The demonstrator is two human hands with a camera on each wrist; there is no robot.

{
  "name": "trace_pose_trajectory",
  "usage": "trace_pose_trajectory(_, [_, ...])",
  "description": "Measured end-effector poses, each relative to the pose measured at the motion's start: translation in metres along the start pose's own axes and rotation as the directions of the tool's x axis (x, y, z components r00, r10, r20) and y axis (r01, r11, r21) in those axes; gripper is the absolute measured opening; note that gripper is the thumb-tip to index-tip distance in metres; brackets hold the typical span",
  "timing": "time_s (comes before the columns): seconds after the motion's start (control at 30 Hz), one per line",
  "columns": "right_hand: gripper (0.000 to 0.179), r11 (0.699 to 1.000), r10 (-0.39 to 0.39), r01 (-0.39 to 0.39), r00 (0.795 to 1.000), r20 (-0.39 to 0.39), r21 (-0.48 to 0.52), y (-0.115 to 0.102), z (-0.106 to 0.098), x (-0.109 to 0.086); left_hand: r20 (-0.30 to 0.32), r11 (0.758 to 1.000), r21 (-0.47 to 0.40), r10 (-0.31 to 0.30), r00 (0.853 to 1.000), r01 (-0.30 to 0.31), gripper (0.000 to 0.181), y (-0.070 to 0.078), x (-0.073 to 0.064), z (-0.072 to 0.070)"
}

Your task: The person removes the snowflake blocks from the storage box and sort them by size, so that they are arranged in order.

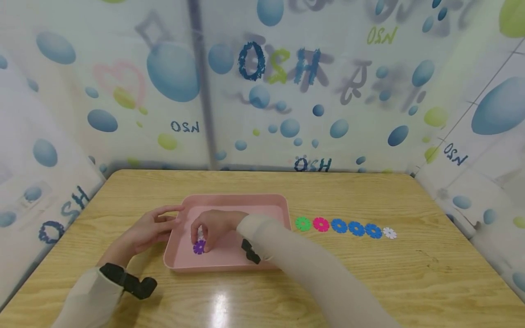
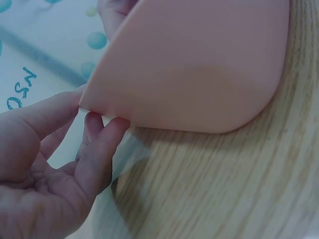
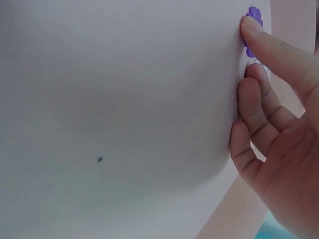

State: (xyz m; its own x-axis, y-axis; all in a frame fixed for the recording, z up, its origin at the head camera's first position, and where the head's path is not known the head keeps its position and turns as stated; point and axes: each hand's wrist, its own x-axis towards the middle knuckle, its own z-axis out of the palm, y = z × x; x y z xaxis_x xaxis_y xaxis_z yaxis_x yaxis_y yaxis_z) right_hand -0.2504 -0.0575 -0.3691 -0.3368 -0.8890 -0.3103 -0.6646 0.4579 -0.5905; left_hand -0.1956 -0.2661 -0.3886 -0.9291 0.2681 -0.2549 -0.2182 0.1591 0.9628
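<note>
My right hand [image 1: 219, 225] reaches into the pink tray [image 1: 234, 199], fingers curled low over its floor. Its thumb and a fingertip pinch a purple snowflake building disc [image 1: 199, 247], with the thumb lying across the disc in the right wrist view. Part of a white disc [image 1: 201, 235] peeks out beneath those fingers. At the tray's left side, my left hand [image 1: 145, 231] has its fingers spread, and their tips touch the rim. The left wrist view shows the tray's outer wall [image 2: 199, 74] against these fingertips; one tip is hidden behind the rim.
Right of the tray, a row of discs lies on the wooden table [image 1: 348, 282]: a green one [image 1: 303, 223], a pink one [image 1: 321, 224], several blue ones [image 1: 356, 228] and a white one [image 1: 389, 233]. Patterned curtains [image 1: 262, 114] surround the table's back and sides.
</note>
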Motion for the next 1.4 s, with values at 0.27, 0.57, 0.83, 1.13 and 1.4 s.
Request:
trace_pose_trajectory(0.27, [0.025, 1.000, 0.006, -0.006, 1.000, 0.009, 0.007, 0.000, 0.000, 0.001, -0.010, 1.000, 0.003, -0.009, 1.000, 0.009, 0.057, -0.002, 0.000, -0.001])
trace_pose_trajectory(0.57, [0.025, 0.998, 0.046, -0.046, 0.999, -0.007, -0.040, -0.004, -0.004, -0.002, -0.015, 1.000, 0.007, -0.009, 1.000, 0.009, 0.058, 0.001, 0.001, 0.000])
trace_pose_trajectory(0.83, [0.026, 0.998, 0.034, -0.036, 0.999, -0.033, -0.058, -0.005, -0.004, -0.006, -0.007, 1.000, 0.010, 0.010, 1.000, -0.010, 0.060, 0.000, 0.000, 0.001])
trace_pose_trajectory(1.13, [0.018, 0.999, 0.004, -0.006, 0.999, -0.043, -0.043, 0.000, -0.005, -0.018, -0.004, 1.000, -0.002, 0.016, 1.000, -0.016, 0.059, -0.003, -0.001, 0.000])
trace_pose_trajectory(1.4, [0.015, 1.000, 0.026, -0.027, 0.997, -0.079, -0.011, 0.008, -0.015, -0.045, -0.015, 1.000, 0.010, 0.001, 1.000, -0.001, 0.060, -0.003, 0.001, 0.000])
